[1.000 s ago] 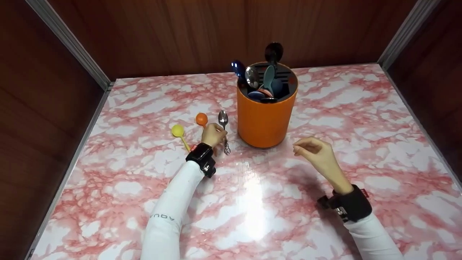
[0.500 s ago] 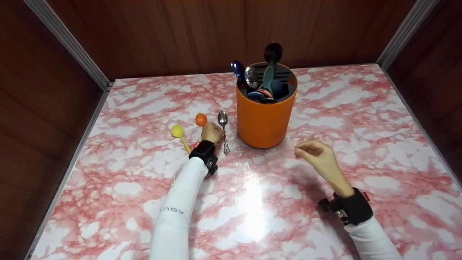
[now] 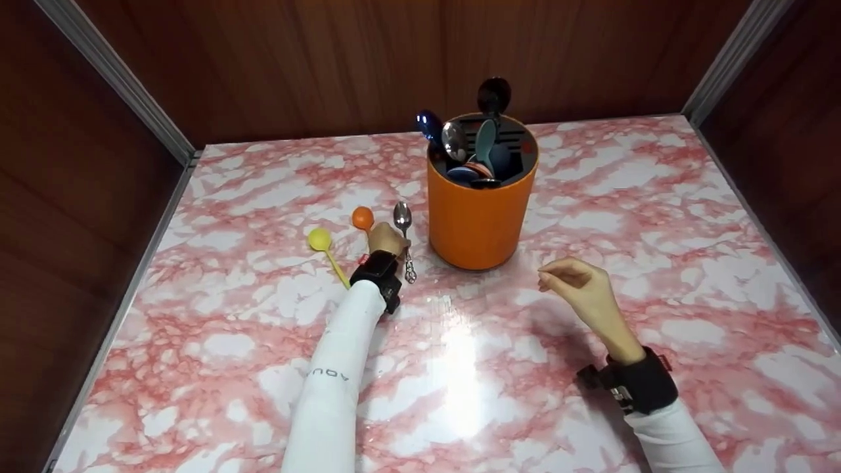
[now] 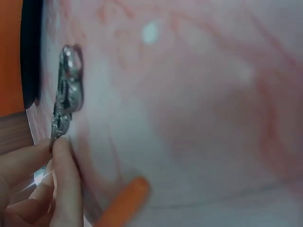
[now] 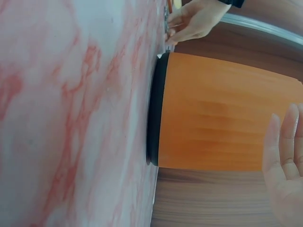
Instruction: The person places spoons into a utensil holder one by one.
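A silver spoon with an ornate handle lies on the table, left of the orange holder. My left hand pinches that handle between thumb and finger, as the left wrist view shows up close. Partly behind the same hand is an orange spoon; its handle end shows below the silver one in the left wrist view. Farther left lies a yellow spoon, its lower handle running toward my wrist. To the right of the holder, my right hand hovers with loosely bent fingers and nothing in them.
The orange cylindrical holder stands upright near the middle, with several spoons in its black slotted top, including a teal one and a black one. Wood-look panels enclose the marbled table at the back and sides.
My left hand has rolled over and shifted slightly right, its fingers now at the silver spoon's handle. The right hand has stayed almost still, dipping a little. The spoons have not visibly moved.
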Tool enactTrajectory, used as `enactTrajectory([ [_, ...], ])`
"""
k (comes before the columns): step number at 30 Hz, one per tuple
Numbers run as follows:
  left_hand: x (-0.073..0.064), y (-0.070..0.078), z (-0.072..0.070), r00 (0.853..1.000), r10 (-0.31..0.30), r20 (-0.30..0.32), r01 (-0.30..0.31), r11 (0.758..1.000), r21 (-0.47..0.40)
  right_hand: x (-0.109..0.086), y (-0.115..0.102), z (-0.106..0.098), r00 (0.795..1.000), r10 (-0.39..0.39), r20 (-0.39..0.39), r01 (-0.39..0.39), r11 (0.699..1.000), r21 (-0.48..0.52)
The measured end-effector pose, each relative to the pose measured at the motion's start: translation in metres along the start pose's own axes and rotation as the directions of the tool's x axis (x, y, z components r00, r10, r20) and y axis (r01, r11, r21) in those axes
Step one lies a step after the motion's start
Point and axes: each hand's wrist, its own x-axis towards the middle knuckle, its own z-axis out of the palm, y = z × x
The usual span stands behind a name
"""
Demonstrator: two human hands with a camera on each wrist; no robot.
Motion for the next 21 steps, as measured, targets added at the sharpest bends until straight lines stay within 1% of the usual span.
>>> enactTrajectory([
  [3,0.04,-0.037,0.043,0.998,-0.057,0.023,0.056,0.998,0.031,-0.001,0.001,0.0,1.0,0.002,-0.003,-0.002,1.0,0.004],
  [4,0.049,-0.045,0.053,0.997,-0.074,0.026,0.073,0.997,0.038,-0.002,0.002,-0.001,1.0,0.003,-0.003,-0.003,1.0,0.005],
  [6,0.061,-0.057,0.065,0.994,-0.103,0.03,0.102,0.994,0.047,-0.002,0.002,-0.001,1.0,0.004,0.001,-0.004,1.0,0.009],
  [7,0.062,-0.059,0.066,0.992,-0.118,0.036,0.116,0.992,0.049,-0.003,0.002,-0.001,1.0,0.003,0.004,-0.003,1.0,0.014],
  [8,0.061,-0.057,0.063,0.99,-0.132,0.044,0.13,0.99,0.048,-0.003,0.003,-0.001,1.0,0.002,0.005,-0.002,1.0,0.018],
  [9,0.055,-0.051,0.056,0.988,-0.143,0.053,0.14,0.989,0.04,-0.003,0.003,-0.001,1.0,-0.001,0.007,0.001,1.0,0.02],
  [11,0.038,-0.033,0.035,0.985,-0.158,0.065,0.156,0.987,0.039,-0.003,0.003,0.0,1.0,-0.015,0.014,0.015,1.0,0.025],
  [14,0.006,0.0,-0.003,0.982,-0.169,0.084,0.168,0.986,0.016,-0.003,0.004,0.0,0.999,-0.038,0.029,0.037,0.999,0.033],
  [15,-0.005,0.011,-0.015,0.981,-0.174,0.087,0.174,0.985,-0.001,-0.003,0.004,0.0,0.998,-0.044,0.033,0.042,0.999,0.033],
  [16,-0.016,0.022,-0.029,0.977,-0.179,0.112,0.183,0.983,-0.031,-0.003,0.005,0.0,0.998,-0.047,0.037,0.046,0.998,0.032],
  [17,-0.026,0.032,-0.04,0.973,-0.19,0.134,0.202,0.976,-0.082,-0.003,0.005,0.0,0.998,-0.049,0.039,0.047,0.998,0.031],
  [18,-0.034,0.04,-0.05,0.965,-0.198,0.171,0.224,0.963,-0.15,-0.003,0.005,0.0,0.998,-0.047,0.039,0.046,0.999,0.029],
  [19,-0.042,0.046,-0.059,0.954,-0.212,0.21,0.259,0.937,-0.234,-0.003,0.005,0.0,0.998,-0.045,0.037,0.044,0.999,0.027],
  [20,-0.048,0.052,-0.066,0.941,-0.23,0.249,0.302,0.902,-0.309,-0.002,0.005,0.001,0.998,-0.044,0.037,0.043,0.999,0.024],
  [21,-0.053,0.056,-0.072,0.926,-0.244,0.288,0.344,0.861,-0.375,-0.002,0.005,0.001,0.999,-0.039,0.034,0.038,0.999,0.025],
])
